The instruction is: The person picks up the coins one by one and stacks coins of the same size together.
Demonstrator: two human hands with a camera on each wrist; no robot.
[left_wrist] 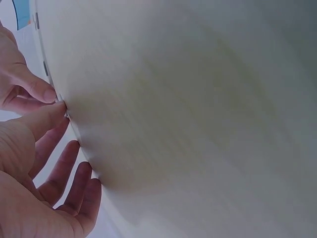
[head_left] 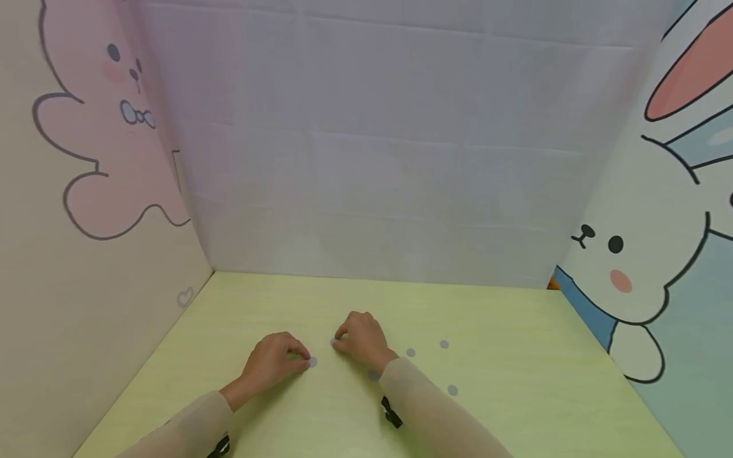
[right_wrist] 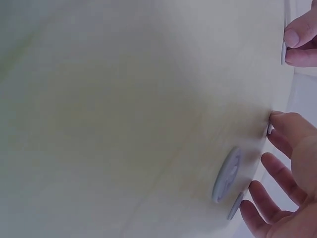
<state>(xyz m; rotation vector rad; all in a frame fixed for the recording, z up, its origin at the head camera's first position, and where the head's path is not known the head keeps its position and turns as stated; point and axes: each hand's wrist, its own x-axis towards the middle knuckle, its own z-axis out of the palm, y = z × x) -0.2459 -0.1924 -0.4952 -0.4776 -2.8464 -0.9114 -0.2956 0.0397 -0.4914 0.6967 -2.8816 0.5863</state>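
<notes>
On the pale wooden tabletop, my left hand [head_left: 273, 364] pinches a small round grey disc [head_left: 313, 362] at its edge between thumb and index fingertip. Ahead of it and to the right, my right hand [head_left: 362, 340] pinches another grey disc [head_left: 333, 342] the same way, low at the table surface. In the right wrist view, a thicker-looking disc [right_wrist: 227, 173] with a raised pattern lies flat near the right hand [right_wrist: 292, 163]. Its remaining fingers spread loosely beside one more disc [right_wrist: 236, 206]. The left wrist view shows both sets of fingertips close together at table level.
To the right of my right hand lie several more discs, among them a far one [head_left: 444, 344] and a nearer one [head_left: 453, 390]. One disc [head_left: 373, 375] is partly covered by the right forearm. Cartoon-printed side walls and a white back sheet [head_left: 378, 159] enclose the table [head_left: 515, 356].
</notes>
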